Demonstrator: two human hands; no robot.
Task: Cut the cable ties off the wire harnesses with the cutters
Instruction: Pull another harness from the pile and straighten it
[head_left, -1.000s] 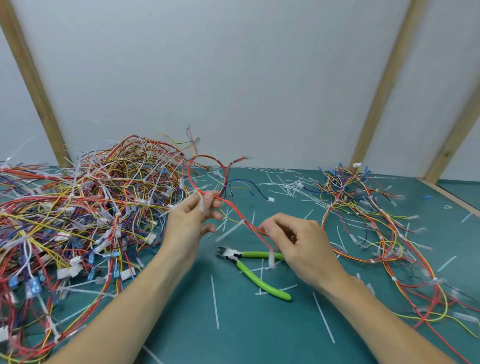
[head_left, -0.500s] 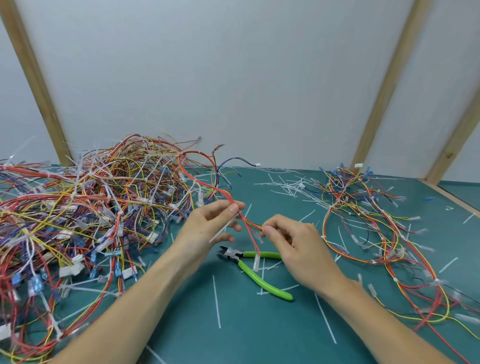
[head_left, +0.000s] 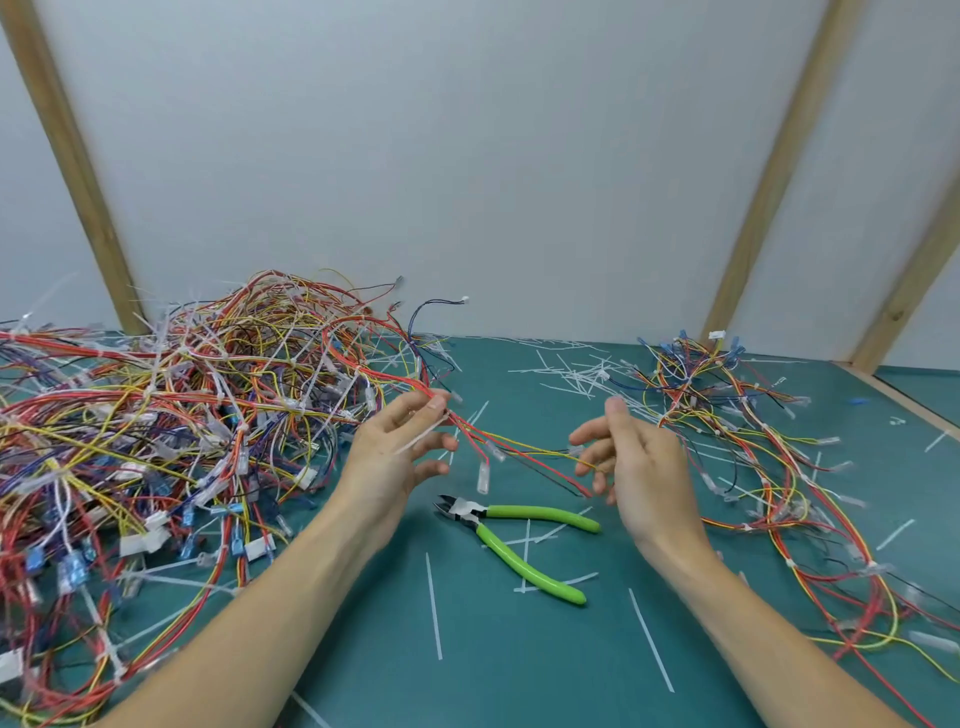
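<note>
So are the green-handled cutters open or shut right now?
Open: the green-handled cutters lie unheld on the teal mat, handles splayed apart; the jaw tips look slightly parted.

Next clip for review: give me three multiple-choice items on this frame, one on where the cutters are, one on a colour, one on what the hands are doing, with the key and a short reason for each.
1. Where are the cutters?
A. In the right hand
B. On the green mat, between the two forearms
C. On top of the big wire pile

2. What colour are the cutters' handles?
A. Bright green
B. Red
C. Black

3. What is the left hand doing?
A. Resting flat on the mat
B. Gripping the cutters
C. Pinching a red wire bundle with a white cable tie

Key: 1 B, the tool lies untouched on the mat below both hands. 2 A, both handles are bright green. 3 C, thumb and fingers close on the wire bundle coming off the big pile, while the right hand has its fingers loosely spread near the bundle's loose ends, holding no tool.
</note>
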